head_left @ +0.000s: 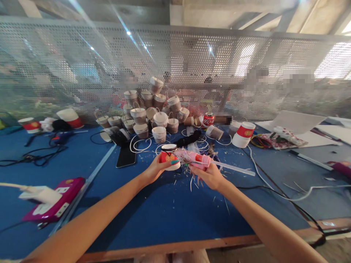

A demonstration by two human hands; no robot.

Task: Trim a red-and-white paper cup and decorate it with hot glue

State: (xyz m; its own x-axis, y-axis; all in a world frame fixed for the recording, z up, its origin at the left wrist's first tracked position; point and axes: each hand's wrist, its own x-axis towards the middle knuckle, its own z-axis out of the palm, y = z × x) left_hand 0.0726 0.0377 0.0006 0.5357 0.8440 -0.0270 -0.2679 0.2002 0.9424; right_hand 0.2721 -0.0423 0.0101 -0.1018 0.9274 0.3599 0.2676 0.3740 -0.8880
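Observation:
My left hand (155, 168) is wrapped round a red and white paper cup (168, 156) with a black cord round its rim and a gold emblem on its front. My right hand (210, 175) grips a pink glue gun (199, 160), and a translucent glue stick (236, 168) sticks out of its back to the right. The gun's front end, covered with stringy bits, is close against the right side of the cup; whether they touch cannot be made out. Both hands are above the blue table (164, 219), with thin scraps scattered beneath.
Small pots with handles (160, 118) are piled behind the hands, beside a red can (208, 119). A black phone (126, 155) lies left of the cup. A magenta power strip (59, 199) is at left, stacked cups (243, 134) at right. White and black cables cross the right side.

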